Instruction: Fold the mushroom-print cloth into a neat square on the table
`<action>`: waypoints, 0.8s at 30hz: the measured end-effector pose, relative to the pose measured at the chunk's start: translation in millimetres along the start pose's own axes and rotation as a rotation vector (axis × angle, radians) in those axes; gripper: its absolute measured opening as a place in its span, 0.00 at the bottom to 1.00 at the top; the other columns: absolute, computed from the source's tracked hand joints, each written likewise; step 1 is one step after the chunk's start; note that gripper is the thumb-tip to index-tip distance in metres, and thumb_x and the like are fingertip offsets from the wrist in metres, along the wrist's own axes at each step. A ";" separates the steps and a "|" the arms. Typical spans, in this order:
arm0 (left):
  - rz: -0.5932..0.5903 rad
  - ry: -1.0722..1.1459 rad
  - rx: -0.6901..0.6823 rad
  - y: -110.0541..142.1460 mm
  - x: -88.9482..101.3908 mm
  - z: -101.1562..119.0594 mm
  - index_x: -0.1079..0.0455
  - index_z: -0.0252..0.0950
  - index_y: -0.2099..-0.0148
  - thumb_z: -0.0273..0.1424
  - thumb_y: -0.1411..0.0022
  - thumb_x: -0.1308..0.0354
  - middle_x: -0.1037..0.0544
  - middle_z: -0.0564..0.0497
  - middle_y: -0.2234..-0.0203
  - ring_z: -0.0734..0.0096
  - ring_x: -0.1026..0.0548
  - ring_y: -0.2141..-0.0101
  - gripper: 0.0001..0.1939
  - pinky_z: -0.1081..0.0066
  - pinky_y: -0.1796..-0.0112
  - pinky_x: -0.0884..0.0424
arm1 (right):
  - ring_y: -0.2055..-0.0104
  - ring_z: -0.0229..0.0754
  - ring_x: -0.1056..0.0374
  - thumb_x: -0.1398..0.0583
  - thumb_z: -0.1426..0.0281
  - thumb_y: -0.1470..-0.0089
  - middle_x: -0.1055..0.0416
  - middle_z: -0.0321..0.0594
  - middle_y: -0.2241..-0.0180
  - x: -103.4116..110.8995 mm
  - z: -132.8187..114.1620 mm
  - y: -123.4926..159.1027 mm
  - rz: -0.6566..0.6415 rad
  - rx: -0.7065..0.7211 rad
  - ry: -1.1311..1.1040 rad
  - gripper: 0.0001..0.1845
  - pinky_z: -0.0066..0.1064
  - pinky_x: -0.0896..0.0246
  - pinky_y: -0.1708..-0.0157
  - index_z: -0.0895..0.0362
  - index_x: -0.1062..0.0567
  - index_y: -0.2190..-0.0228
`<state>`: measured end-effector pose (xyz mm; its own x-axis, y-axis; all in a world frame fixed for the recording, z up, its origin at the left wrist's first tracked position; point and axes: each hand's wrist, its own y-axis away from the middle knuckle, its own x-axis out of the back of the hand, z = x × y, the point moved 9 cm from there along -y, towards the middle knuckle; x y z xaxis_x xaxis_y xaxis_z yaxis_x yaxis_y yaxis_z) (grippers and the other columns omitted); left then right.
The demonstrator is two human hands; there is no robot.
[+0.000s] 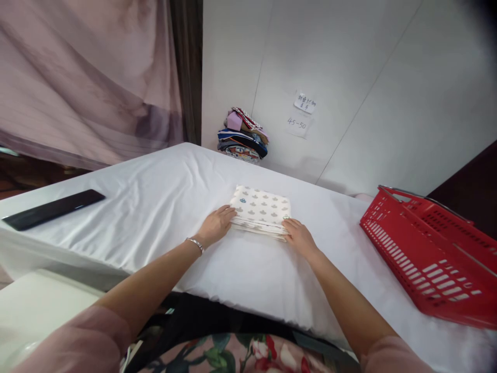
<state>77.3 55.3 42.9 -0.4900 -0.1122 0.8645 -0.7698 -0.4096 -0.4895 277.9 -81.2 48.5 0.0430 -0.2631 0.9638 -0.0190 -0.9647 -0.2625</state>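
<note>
Surface: tabletop (155, 210) under a white cloth cover, creased on its left half. Behind it, a pale panelled wall (349, 67) bearing two paper notes (305, 102), one above the other (the lower reads "45-50"). Pink curtain (89, 72) at far left, with a dark drape (187, 77) beside it. Flat black object (54, 209) lies near the tabletop's left end; identity uncertain.

Work item: folded cloth (264, 203), white with grey motifs, lying flat in layers mid-tabletop, between the hands. Left hand (218, 224), bracelet at its wrist, touches the left edge; right hand (301, 238) touches the near right corner. Fingers of both slightly bent; thumbs not clear, so whether either grip is closed on the layers cannot be told.

Container: red basket (411, 259), slotted sides, at right; contents cannot be made out, and the frame's right edge cuts it off.

Stack of folded fabrics (243, 135) near the wall, past the far edge; its support is hidden.
</note>
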 end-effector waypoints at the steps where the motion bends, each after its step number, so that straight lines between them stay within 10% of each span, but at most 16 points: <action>1: -0.006 0.001 -0.006 0.1 0.4 0.1 0.34 0.34 0.48 0.21 0.43 0.53 0.31 0.46 0.48 0.58 0.38 0.45 0.21 0.59 0.49 0.35 | 0.45 0.44 0.45 0.47 0.78 0.50 0.35 0.40 0.48 0.0 0.2 0.2 -0.005 -0.003 0.016 0.22 0.34 0.46 0.50 0.55 0.32 0.53; 24: -0.015 0.201 0.089 -98.8 72.5 -23.8 0.33 0.36 0.50 0.28 0.42 0.56 0.26 0.50 0.54 0.66 0.28 0.55 0.19 0.69 0.54 0.32 | 0.63 0.38 0.33 0.51 0.72 0.44 0.27 0.35 0.60 98.0 34.9 -68.7 -0.061 -0.160 0.175 0.14 0.26 0.50 0.71 0.50 0.29 0.59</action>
<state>108.1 109.2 151.2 -0.5571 0.0737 0.8272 -0.7430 -0.4890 -0.4569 318.3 -40.9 159.4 -0.1247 -0.1860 0.9746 -0.1806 -0.9616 -0.2066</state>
